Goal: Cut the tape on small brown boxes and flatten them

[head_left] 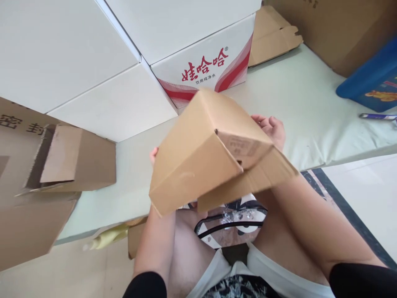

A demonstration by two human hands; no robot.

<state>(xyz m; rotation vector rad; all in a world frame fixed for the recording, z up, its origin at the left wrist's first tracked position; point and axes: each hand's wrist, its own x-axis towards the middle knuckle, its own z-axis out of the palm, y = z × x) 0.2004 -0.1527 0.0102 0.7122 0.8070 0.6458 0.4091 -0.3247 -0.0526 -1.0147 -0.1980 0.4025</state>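
A brown cardboard box (192, 161) is held up in front of me, tilted, with a loose flap (248, 186) hanging at its near side. A faded printed label shows on its right end panel. My left hand (154, 155) is at the box's left side; only fingertips show past the cardboard, the rest being hidden behind it. At the far right edge, my right hand (270, 129) has its fingers curled against the box, partly covered by it. Between the two hands the box is clear of the bench (133, 165).
White cartons (149, 25) stand stacked behind, one bearing red lettering (204, 68). Opened cardboard boxes (93, 159) lie left. Flattened cardboard (273, 37), a blue container (372, 78) and a pen (376, 117) are right. Below are a yellow bottle (108, 237) and a black-handled bag (231, 225).
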